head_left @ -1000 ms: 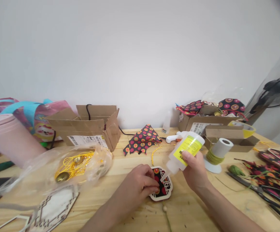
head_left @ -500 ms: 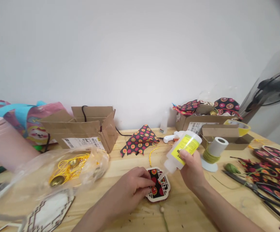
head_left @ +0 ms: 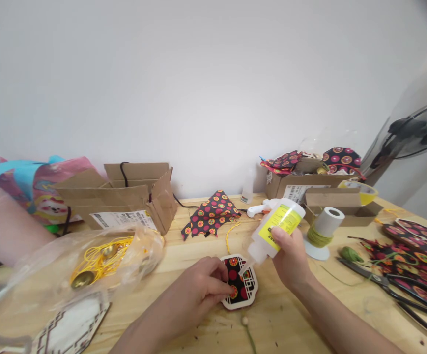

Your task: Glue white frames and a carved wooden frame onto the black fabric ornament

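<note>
My right hand (head_left: 290, 255) is wrapped round a clear squeeze bottle (head_left: 275, 228) with a yellow label, tilted nozzle-down to the left. Its thin tip meets, or hovers just over, the patterned fabric of a small wooden-framed ornament (head_left: 241, 292); contact is hard to tell. Pale lattice edges the ornament's dark floral face. On its left side, the bent fingers of my left hand (head_left: 208, 285) hold it against the table. A yellow cord (head_left: 228, 238) runs out above the ornament, and a green cord with a bead (head_left: 245, 322) lies below.
Floral fabric (head_left: 213, 216) lies behind, between two cardboard boxes (head_left: 161, 204). To the right are a green thread spool (head_left: 318, 238), black scissors (head_left: 384, 281) and fabric pieces. Leftward sit a plastic bag with yellow cords (head_left: 104, 255), a lattice frame (head_left: 75, 319) and a pink tumbler (head_left: 10, 221).
The view has shifted slightly. My left fingertips have slid a little lower on the ornament. The bottle stays tilted over it in my right hand.
</note>
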`<state>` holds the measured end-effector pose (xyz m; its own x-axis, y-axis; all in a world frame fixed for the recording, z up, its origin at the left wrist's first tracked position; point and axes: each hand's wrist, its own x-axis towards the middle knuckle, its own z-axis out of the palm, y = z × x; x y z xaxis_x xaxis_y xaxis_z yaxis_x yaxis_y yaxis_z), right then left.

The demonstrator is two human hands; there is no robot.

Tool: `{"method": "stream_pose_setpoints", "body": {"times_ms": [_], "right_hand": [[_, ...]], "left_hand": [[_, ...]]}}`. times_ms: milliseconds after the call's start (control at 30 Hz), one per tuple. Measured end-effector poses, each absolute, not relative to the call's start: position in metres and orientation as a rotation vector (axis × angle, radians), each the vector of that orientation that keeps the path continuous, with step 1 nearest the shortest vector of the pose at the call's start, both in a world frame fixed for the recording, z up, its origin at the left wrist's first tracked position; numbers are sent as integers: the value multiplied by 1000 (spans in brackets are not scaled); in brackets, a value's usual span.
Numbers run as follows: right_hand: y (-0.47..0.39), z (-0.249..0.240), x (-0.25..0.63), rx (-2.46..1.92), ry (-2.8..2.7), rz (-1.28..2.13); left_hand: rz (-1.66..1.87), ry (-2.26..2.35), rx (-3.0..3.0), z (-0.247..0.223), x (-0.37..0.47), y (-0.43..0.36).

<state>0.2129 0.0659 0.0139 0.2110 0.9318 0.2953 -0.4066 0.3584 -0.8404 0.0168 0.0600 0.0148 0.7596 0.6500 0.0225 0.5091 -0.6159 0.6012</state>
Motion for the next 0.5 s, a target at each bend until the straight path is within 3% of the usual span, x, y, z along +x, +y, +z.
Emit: {"method": "stream_pose_setpoints", "body": {"times_ms": [333, 500], "right_hand": [[66, 15, 211, -705, -880, 1048], [66, 21, 210, -745, -747, 1106]], "left_hand": [[365, 875, 2364, 18, 15, 61], [447, 950, 2280, 45, -3, 55]]}}
